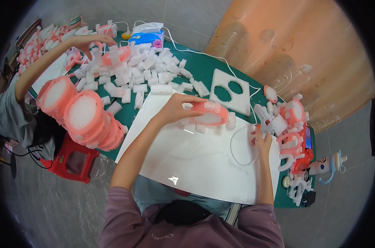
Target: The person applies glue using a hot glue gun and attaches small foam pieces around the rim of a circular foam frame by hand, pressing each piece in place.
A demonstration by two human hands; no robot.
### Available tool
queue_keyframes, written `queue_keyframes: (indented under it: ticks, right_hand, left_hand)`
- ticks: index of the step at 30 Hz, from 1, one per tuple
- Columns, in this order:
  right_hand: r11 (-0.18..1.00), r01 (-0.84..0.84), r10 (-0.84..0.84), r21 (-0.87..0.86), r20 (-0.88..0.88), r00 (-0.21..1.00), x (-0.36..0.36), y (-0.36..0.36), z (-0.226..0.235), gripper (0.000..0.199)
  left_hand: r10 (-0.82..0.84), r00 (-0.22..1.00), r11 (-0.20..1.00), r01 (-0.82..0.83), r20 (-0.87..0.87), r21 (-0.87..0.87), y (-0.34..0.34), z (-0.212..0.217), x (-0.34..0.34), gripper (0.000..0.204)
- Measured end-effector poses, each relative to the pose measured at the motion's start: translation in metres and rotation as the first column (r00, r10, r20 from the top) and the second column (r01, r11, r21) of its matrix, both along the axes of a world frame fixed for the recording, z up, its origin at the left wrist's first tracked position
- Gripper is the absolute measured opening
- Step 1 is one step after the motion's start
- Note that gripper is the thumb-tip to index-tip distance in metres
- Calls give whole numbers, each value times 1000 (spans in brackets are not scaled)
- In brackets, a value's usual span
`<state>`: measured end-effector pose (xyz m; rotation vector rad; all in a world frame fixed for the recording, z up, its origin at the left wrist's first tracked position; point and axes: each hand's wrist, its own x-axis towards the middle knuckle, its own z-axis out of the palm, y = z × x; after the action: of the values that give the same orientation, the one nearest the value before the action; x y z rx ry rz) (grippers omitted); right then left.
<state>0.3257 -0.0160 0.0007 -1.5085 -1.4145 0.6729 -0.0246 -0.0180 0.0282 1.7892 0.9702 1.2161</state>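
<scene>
My left hand point(179, 108) pinches the edge of a round pink foam piece point(210, 113) with a white middle, tilted above the white board. Small white foam blocks stick out around its rim. My right hand point(262, 140), at the board's right side, is closed around what looks like a white glue gun point(262, 114) with an orange-red part and a white cord point(233, 149). The gun's front lies close to a cluster of pink and white foam pieces point(294, 113). My fingers partly hide its handle.
Loose white foam blocks point(148, 68) heap on the green table point(187, 62), beside a tissue pack point(148, 37). A foam sheet with two holes point(231, 91) lies beyond. Stacked pink rounds point(86, 115) stand left, near a co-worker's arm point(47, 58) and a red stool point(74, 159).
</scene>
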Motion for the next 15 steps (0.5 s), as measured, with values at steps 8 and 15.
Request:
queue_keyframes:
  ticks: [8,15]
  right_hand:
    - [978,-141,159,152,-108,981,-33,-29,58,27]
    - [839,-534,544,108,-176,820,-75,-41,60,29]
  left_hand:
    - [1,996,996,7,90,-84,4,2,-7,41]
    - [1,993,998,6,117,-59,6,1,-18,41]
